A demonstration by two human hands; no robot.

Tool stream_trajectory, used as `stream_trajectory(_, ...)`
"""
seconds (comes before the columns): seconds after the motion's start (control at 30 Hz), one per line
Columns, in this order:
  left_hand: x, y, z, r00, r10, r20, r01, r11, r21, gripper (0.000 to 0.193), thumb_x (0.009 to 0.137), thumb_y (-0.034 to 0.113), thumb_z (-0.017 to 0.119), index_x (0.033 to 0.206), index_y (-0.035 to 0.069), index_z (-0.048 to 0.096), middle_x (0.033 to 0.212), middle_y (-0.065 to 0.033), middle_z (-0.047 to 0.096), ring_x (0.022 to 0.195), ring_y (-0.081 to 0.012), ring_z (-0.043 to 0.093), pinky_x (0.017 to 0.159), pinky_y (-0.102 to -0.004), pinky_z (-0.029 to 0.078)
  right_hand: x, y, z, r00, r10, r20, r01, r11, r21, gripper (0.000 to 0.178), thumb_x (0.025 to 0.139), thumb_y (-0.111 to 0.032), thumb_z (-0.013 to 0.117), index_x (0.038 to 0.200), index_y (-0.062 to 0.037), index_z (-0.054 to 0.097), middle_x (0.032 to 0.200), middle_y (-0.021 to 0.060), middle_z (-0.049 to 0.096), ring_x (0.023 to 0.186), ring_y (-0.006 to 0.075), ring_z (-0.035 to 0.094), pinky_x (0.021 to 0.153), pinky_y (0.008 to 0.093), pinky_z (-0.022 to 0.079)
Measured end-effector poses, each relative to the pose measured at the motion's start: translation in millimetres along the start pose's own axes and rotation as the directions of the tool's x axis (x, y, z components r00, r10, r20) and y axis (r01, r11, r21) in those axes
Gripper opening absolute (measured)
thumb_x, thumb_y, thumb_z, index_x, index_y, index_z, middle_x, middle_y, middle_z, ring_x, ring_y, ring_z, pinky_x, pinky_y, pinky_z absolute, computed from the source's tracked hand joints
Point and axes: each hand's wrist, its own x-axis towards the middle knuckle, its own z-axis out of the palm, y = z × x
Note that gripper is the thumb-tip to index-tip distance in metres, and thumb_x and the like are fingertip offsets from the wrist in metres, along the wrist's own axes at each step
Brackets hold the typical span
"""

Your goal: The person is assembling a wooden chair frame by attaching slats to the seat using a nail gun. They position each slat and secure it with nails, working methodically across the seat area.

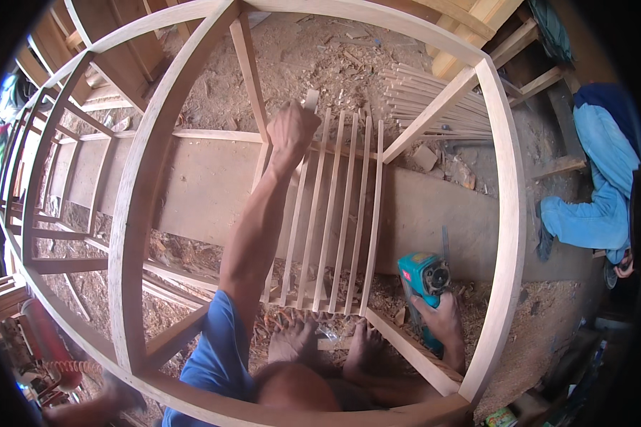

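My left hand [292, 132] is closed in a fist at the far ends of the thin wooden slats. The pale end of a wooden slat [311, 99] sticks out past its knuckles. Several parallel slats [345, 206] run from near to far inside a curved wooden frame [507, 185], resting on its near and far crosspieces. Down to the right, my right hand [441, 313] grips a teal nail gun [424, 272] by its handle. The tool is held off the slats, to their right. My left forearm hides part of the leftmost slats.
Bare feet [294, 345] stand close to the near slat ends. A loose stack of wooden strips [434, 99] lies at the back right. Someone in light blue trousers [595, 188] sits at the right. A red tank [53, 341] stands lower left. Shavings cover the ground [292, 57].
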Motion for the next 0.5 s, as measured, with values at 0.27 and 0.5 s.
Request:
stream_trajectory(0.27,-37,9,-67,0.920,0.036,-0.390,-0.141,0.960,-0.243,0.021,0.084,0.025,0.077,0.095,0.008,0.070,0.099,-0.0088,0.073,0.074,-0.0220,0.067,0.071,-0.0388,0.053,3,-21,-6,0.994,-0.105,0.020,0.105,0.994,-0.015,0.050,0.084,-0.041,0.078,0.104,0.0036,0.068,0.095,0.0297,0.069,0.092,0.0479,0.067,0.080,0.0509,0.052)
stream_trajectory(0.5,-43,-4,-85,0.920,0.049,-0.389,-0.103,0.987,-0.121,0.026,0.088,0.032,0.077,0.098,0.008,0.073,0.097,-0.0094,0.076,0.086,-0.0242,0.074,0.077,-0.0386,0.055,9,-17,3,0.991,-0.124,0.055,0.114,0.982,0.147,0.048,0.084,-0.036,0.079,0.107,0.0046,0.066,0.101,0.0294,0.069,0.098,0.0466,0.067,0.083,0.0487,0.052)
